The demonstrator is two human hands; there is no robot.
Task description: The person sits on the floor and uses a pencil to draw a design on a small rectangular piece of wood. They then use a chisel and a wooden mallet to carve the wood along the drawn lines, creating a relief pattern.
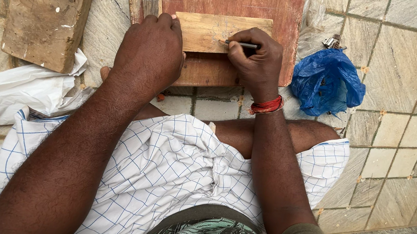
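A small pale wooden block (210, 30) lies on a larger reddish wooden board (234, 0) on the tiled floor. My left hand (150, 53) presses down on the block's left end, fingers curled over its edge. My right hand (256, 59) grips a thin dark pencil-like tool (242, 44) whose tip touches the block's top face, where faint lines show. A red thread band (267, 106) circles my right wrist. I sit on the floor in a white checked cloth (169, 171).
A thick notched wooden slab (49, 5) lies at the upper left. A crumpled white plastic bag (19, 89) sits beside my left knee. A blue plastic bag (327, 81) with a small metal piece (332, 41) behind it lies to the right.
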